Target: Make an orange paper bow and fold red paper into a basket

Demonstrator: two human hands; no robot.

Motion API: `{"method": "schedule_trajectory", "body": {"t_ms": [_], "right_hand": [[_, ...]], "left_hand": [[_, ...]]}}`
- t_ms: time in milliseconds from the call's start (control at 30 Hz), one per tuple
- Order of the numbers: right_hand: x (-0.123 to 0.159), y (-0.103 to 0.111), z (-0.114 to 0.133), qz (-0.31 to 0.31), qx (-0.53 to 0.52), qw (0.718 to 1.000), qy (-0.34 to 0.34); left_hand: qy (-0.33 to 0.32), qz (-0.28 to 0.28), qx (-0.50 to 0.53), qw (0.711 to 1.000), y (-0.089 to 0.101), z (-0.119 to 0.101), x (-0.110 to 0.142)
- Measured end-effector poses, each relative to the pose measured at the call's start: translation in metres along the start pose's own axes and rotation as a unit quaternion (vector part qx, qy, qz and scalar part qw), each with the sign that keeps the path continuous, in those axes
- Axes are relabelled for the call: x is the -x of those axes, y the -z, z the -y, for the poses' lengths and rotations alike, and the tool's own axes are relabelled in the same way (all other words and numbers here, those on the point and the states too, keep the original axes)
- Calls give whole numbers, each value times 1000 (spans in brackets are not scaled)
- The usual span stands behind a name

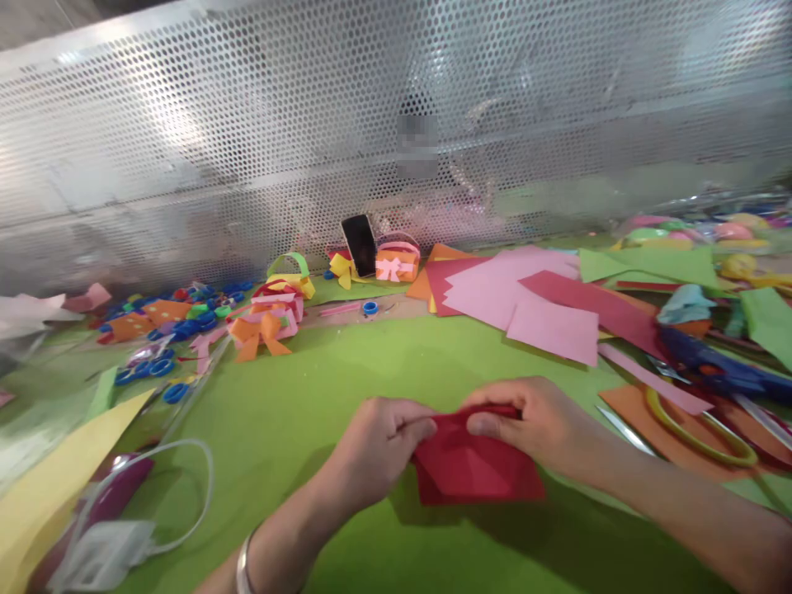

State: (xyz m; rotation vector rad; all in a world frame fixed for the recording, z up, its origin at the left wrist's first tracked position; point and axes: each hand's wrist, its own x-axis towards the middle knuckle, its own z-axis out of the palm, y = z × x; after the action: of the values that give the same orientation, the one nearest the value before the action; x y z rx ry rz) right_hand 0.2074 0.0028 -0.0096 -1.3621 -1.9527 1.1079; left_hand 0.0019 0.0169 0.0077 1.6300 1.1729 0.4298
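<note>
A folded piece of red paper (479, 470) is held between both hands, just above the green table surface (346, 379). My left hand (387, 445) pinches its upper left corner between thumb and fingers. On the upper right edge, my right hand (525, 421) grips the paper with the thumb in front and the fingers behind. The paper's lower edge faces me, and a diagonal fold shows across its front. Its back side is hidden.
Pink sheets (553, 330) and other coloured paper lie at right, near yellow-handled scissors (699, 433) and a blue glue gun (718, 363). Paper bows and small baskets (396, 262) stand at the back beside a phone (359, 245). A white charger (111, 553) lies at left. A perforated metal panel (309, 124) rises behind.
</note>
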Motion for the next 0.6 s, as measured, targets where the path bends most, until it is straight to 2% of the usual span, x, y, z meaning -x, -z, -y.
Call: {"method": "schedule_trajectory", "body": {"t_ms": [67,133,200,267,333,467,600], "right_hand": [[-2,0,2,-41,-17,998,-40],[-4,0,5,-84,2,995,-44],[-6,1,7,-111,7,993,-40],[-7,3,7,-127,3,991,-36],[-7,4,6,-129,-8,991,-30],[-5,-1,2,-116,-94,988,-42],[-1,-7,4,-64,-145,980,-124]], "left_hand": [[5,-64,6,998,0,2,-1],[37,-87,105,990,-2,5,-2],[74,-50,247,965,-6,8,-1],[92,6,329,940,-11,9,0],[95,32,341,935,-15,7,1],[58,-33,337,939,-19,2,0],[38,-83,345,934,-20,2,-1]]}}
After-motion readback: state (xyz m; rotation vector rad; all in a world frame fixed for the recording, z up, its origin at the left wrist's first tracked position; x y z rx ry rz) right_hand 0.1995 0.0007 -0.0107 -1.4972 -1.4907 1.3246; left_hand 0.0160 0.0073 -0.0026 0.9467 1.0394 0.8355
